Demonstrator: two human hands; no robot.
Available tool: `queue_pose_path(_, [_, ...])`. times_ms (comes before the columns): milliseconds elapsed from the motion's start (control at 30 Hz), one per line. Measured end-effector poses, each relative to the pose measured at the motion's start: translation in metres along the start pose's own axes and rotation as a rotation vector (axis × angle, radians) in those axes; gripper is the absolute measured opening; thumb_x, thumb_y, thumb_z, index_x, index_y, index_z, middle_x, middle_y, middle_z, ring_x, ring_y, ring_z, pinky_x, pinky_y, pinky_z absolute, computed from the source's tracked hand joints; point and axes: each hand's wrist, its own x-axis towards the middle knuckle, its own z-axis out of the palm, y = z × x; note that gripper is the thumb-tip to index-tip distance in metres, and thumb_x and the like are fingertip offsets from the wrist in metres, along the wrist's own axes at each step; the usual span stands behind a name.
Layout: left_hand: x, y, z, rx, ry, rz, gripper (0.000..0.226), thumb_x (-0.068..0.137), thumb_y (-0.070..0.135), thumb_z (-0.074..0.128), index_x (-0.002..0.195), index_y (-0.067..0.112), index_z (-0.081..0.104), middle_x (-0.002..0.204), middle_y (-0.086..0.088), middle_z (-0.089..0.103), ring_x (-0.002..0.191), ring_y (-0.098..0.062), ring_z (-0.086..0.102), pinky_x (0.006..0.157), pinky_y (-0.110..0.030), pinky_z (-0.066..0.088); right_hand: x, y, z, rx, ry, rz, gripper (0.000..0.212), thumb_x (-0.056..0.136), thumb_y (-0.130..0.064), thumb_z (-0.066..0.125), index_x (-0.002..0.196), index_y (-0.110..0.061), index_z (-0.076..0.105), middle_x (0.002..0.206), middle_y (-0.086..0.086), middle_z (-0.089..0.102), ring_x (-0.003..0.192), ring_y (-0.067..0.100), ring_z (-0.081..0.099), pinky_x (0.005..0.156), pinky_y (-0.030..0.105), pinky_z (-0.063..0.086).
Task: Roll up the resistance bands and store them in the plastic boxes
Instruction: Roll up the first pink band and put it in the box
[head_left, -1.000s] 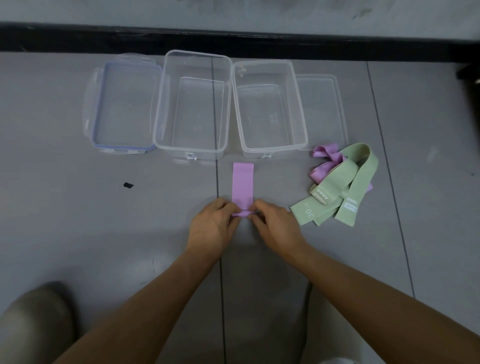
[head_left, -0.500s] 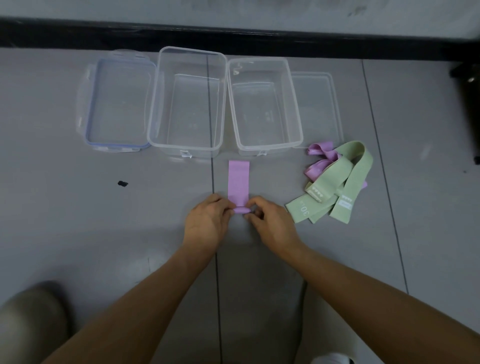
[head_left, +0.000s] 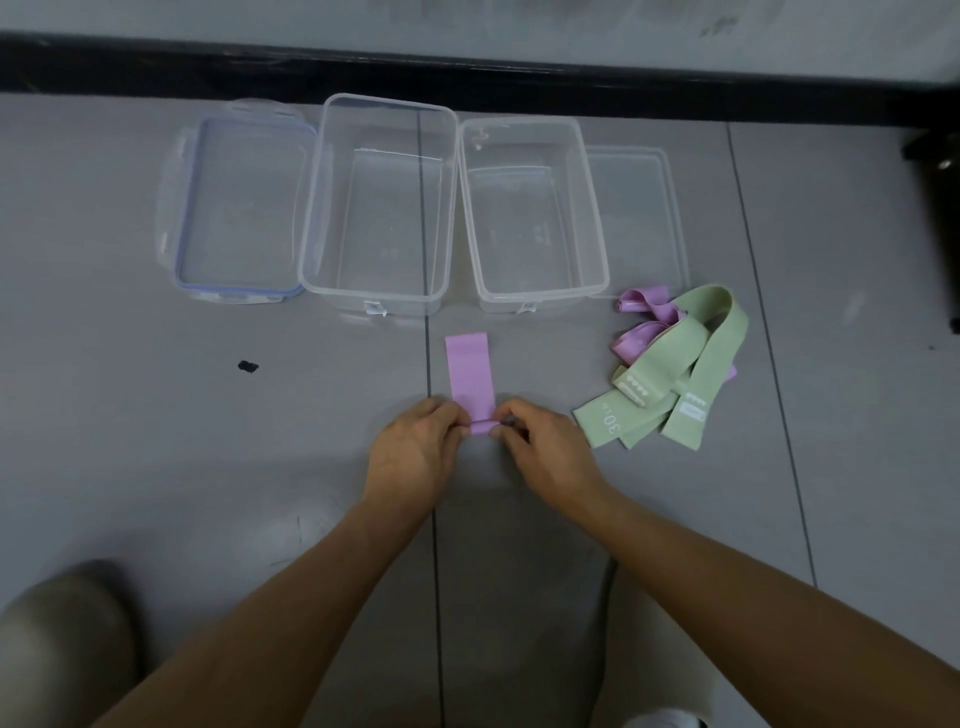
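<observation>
A flat purple resistance band (head_left: 469, 370) lies on the grey floor, its near end curled into a small roll. My left hand (head_left: 413, 451) and my right hand (head_left: 540, 447) pinch that roll from either side with their fingertips. Two clear plastic boxes stand open and empty beyond it, the larger left box (head_left: 311, 208) and the smaller right box (head_left: 600, 249). To the right lies a loose heap of green bands (head_left: 680, 374) over another purple band (head_left: 641, 325).
A blue-rimmed lid (head_left: 241, 208) lies left of the larger box, a clear lid (head_left: 639, 208) right of the smaller one. A small dark speck (head_left: 248, 367) is on the floor at the left. A black baseboard (head_left: 467, 73) runs along the far wall. My knee (head_left: 57, 644) shows bottom left.
The roll at the band's near end has grown a little and the flat part has become shorter. Both hands have moved slightly toward the boxes.
</observation>
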Motion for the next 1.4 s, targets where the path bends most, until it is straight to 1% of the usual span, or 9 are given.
queue_pose_path(167, [-0.002, -0.003, 0.001, 0.055, 0.027, 0.074, 0.026, 0.083, 0.043, 0.053, 0.09, 0.021, 0.065, 0.087, 0.0, 0.06, 0.074, -0.023, 0.061, 0.059, -0.033, 0.05, 0.0, -0.003, 0.001, -0.02, -0.002, 0.032, 0.014, 0.095, -0.034, 0.058, 0.104, -0.025, 0.062, 0.097, -0.006, 0.071, 0.088, 0.019, 0.063, 0.075, 0.034, 0.049])
queue_pose_path(333, [0.0, -0.001, 0.006, 0.043, 0.038, 0.003, 0.017, 0.084, 0.033, 0.06, 0.087, 0.018, 0.067, 0.084, -0.002, 0.06, 0.071, -0.026, 0.061, 0.058, -0.035, 0.049, 0.0, -0.004, 0.0, 0.026, -0.007, -0.017, 0.012, 0.093, -0.027, 0.061, 0.105, -0.025, 0.061, 0.086, -0.012, 0.061, 0.078, 0.011, 0.056, 0.069, 0.025, 0.038])
queue_pose_path(467, [-0.001, -0.002, 0.007, 0.023, 0.044, -0.006, 0.02, 0.086, 0.035, 0.055, 0.09, 0.021, 0.069, 0.086, 0.0, 0.061, 0.073, -0.023, 0.062, 0.062, -0.033, 0.049, 0.003, -0.003, -0.005, -0.02, -0.022, -0.058, 0.011, 0.09, -0.028, 0.064, 0.1, -0.027, 0.062, 0.08, -0.016, 0.053, 0.073, 0.005, 0.047, 0.065, 0.025, 0.035])
queue_pose_path(567, [-0.002, -0.002, 0.006, -0.011, 0.056, 0.01, 0.03, 0.088, 0.041, 0.048, 0.091, 0.022, 0.07, 0.087, 0.002, 0.063, 0.073, -0.02, 0.062, 0.066, -0.028, 0.045, 0.0, -0.002, -0.008, -0.089, -0.058, -0.117, 0.013, 0.086, -0.03, 0.069, 0.096, -0.025, 0.062, 0.079, -0.016, 0.049, 0.073, 0.007, 0.046, 0.062, 0.024, 0.029])
queue_pose_path(767, [-0.01, -0.005, 0.008, 0.022, 0.078, 0.034, 0.028, 0.089, 0.039, 0.049, 0.091, 0.021, 0.07, 0.087, 0.002, 0.064, 0.074, -0.019, 0.063, 0.068, -0.027, 0.045, -0.003, 0.0, -0.002, -0.083, -0.013, -0.121, 0.007, 0.092, -0.029, 0.063, 0.096, -0.023, 0.064, 0.089, -0.005, 0.065, 0.082, 0.017, 0.059, 0.067, 0.032, 0.044])
queue_pose_path(967, [-0.009, -0.005, 0.004, 0.064, 0.09, 0.079, 0.018, 0.089, 0.034, 0.055, 0.091, 0.022, 0.068, 0.089, 0.003, 0.06, 0.077, -0.018, 0.06, 0.066, -0.028, 0.044, -0.002, 0.0, 0.0, -0.078, -0.016, -0.095, 0.01, 0.093, -0.037, 0.061, 0.095, -0.027, 0.064, 0.094, -0.009, 0.068, 0.085, 0.014, 0.061, 0.071, 0.033, 0.049])
queue_pose_path(1100, [-0.006, -0.005, 0.001, 0.076, 0.075, 0.124, 0.02, 0.087, 0.037, 0.056, 0.087, 0.02, 0.067, 0.086, 0.001, 0.06, 0.075, -0.02, 0.059, 0.064, -0.027, 0.042, -0.002, -0.002, 0.001, 0.005, 0.01, -0.019, 0.012, 0.091, -0.035, 0.065, 0.101, -0.029, 0.069, 0.088, -0.013, 0.067, 0.078, 0.007, 0.058, 0.068, 0.026, 0.045])
queue_pose_path(1200, [-0.001, -0.004, 0.002, 0.082, 0.033, 0.102, 0.022, 0.087, 0.038, 0.053, 0.084, 0.021, 0.065, 0.086, 0.001, 0.059, 0.072, -0.023, 0.06, 0.06, -0.03, 0.044, -0.004, -0.004, 0.003, 0.024, 0.042, 0.035, 0.017, 0.09, -0.032, 0.068, 0.106, -0.029, 0.068, 0.08, -0.016, 0.056, 0.072, 0.005, 0.051, 0.066, 0.022, 0.037])
queue_pose_path(1400, [0.005, -0.004, -0.002, 0.069, 0.024, 0.104, 0.036, 0.089, 0.048, 0.044, 0.083, 0.023, 0.07, 0.083, 0.001, 0.061, 0.07, -0.023, 0.062, 0.059, -0.031, 0.048, -0.008, -0.007, 0.0, -0.06, 0.024, -0.056, 0.014, 0.092, -0.028, 0.064, 0.105, -0.023, 0.063, 0.083, -0.015, 0.052, 0.076, 0.013, 0.053, 0.066, 0.025, 0.033])
